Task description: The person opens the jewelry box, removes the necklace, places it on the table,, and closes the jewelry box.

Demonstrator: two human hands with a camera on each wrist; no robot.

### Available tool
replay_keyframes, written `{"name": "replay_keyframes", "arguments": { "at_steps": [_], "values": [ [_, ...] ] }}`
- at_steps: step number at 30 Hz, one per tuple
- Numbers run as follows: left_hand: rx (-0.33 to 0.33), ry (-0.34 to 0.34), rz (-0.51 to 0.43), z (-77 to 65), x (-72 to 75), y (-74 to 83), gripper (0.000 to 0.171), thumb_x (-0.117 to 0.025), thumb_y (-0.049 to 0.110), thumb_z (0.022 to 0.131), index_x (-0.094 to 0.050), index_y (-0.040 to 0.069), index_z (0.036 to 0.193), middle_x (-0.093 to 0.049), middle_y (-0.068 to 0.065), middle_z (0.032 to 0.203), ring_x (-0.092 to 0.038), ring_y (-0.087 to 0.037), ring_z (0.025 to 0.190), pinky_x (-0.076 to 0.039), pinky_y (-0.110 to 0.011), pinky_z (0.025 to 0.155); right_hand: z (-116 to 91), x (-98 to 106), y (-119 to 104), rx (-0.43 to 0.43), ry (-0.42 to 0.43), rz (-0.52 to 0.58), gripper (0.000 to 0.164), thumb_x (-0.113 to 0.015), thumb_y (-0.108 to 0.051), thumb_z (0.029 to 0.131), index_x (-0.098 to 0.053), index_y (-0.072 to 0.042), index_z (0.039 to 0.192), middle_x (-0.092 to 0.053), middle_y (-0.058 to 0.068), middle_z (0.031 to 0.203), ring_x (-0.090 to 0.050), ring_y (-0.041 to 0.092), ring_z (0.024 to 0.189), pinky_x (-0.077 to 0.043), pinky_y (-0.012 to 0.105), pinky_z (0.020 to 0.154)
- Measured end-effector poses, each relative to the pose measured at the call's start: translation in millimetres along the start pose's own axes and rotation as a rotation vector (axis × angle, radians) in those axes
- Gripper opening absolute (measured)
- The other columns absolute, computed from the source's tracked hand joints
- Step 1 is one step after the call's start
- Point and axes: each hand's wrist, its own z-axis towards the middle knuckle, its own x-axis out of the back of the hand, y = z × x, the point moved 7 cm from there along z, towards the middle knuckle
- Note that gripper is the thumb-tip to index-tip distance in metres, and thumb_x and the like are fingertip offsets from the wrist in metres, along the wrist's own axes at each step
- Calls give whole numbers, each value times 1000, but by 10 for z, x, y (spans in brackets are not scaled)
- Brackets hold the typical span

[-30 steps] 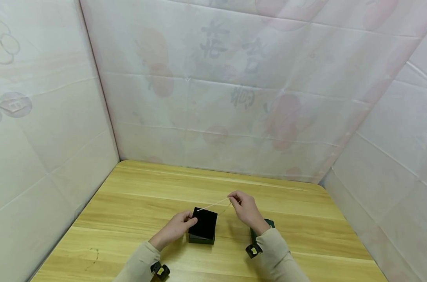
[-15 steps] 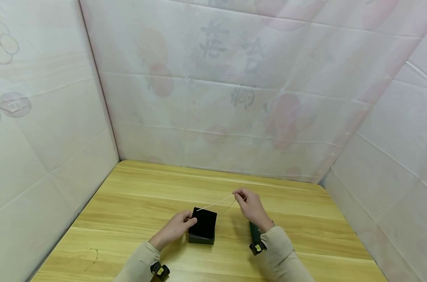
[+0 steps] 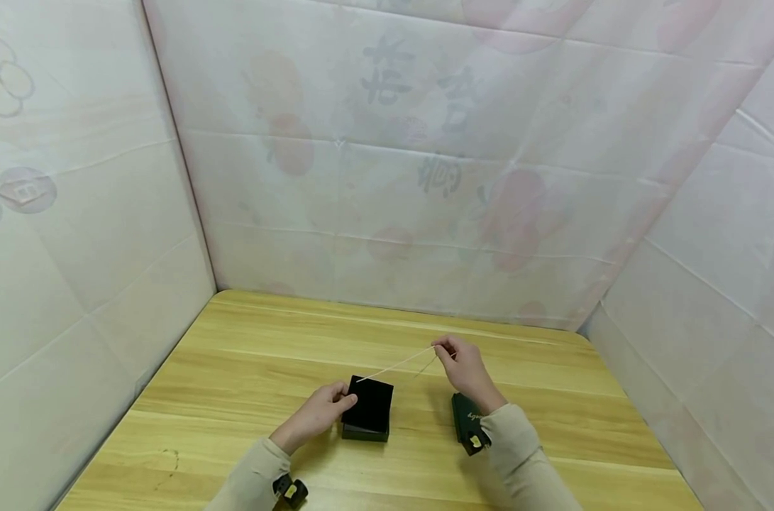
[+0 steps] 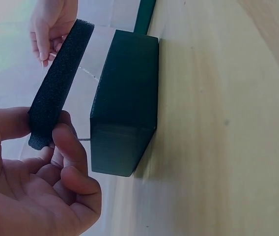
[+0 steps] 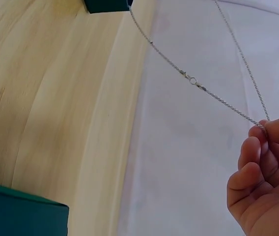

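A black foam pad (image 3: 369, 403), seen edge-on in the left wrist view, is pinched between the thumb and fingers of my left hand (image 3: 319, 413). Directly beneath it, the dark green box base (image 3: 366, 434) sits on the table, partly covered by the tilted pad. My right hand (image 3: 466, 370) pinches a thin silver chain necklace (image 5: 228, 104) above the table. One strand runs from the pad's far left corner up to the fingertips. A clasp shows on a strand in the right wrist view. How the chain meets the pad is too small to tell.
The dark green box lid (image 3: 466, 417), with gold lettering, lies near my right wrist, partly hidden by the sleeve and wrist camera. Wood-grain table (image 3: 265, 369) surrounds the boxes. Patterned cloth walls (image 3: 387, 213) enclose it at the back and sides.
My right hand has moved up and to the right, drawing the chain farther out from the pad. More of the lid shows. The left hand and pad have stayed in place.
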Motion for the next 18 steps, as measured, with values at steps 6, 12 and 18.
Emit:
{"name": "replay_keyframes", "arguments": {
  "at_steps": [6, 12, 18],
  "values": [
    [-2, 0, 11, -15, 2, 16, 29, -46, 31, 92, -43, 4, 80, -38, -1, 62, -36, -13, 54, -30, -26, 51, 15, 41, 78, -22, -8, 1, 18, -49, -20, 91, -61, -9, 97, -56, -3, 81, -50, 14, 68, -43, 31, 59],
    [3, -1, 3, -32, -3, 24, 30, -46, 31, 91, -43, 4, 81, -39, -1, 63, -36, -14, 54, -30, -26, 51, 34, 80, 165, -46, -17, -15, 20, -48, -23, 91, -61, -9, 97, -55, -2, 79, -49, 14, 67, -42, 31, 59],
    [6, 2, -10, -52, -14, 36, 29, -46, 30, 91, -43, 4, 81, -38, -1, 62, -36, -14, 54, -30, -26, 50, 42, 123, 246, -71, -27, -23, 18, -48, -23, 91, -60, -11, 97, -55, -1, 79, -48, 15, 65, -41, 31, 57]
  ]
}}
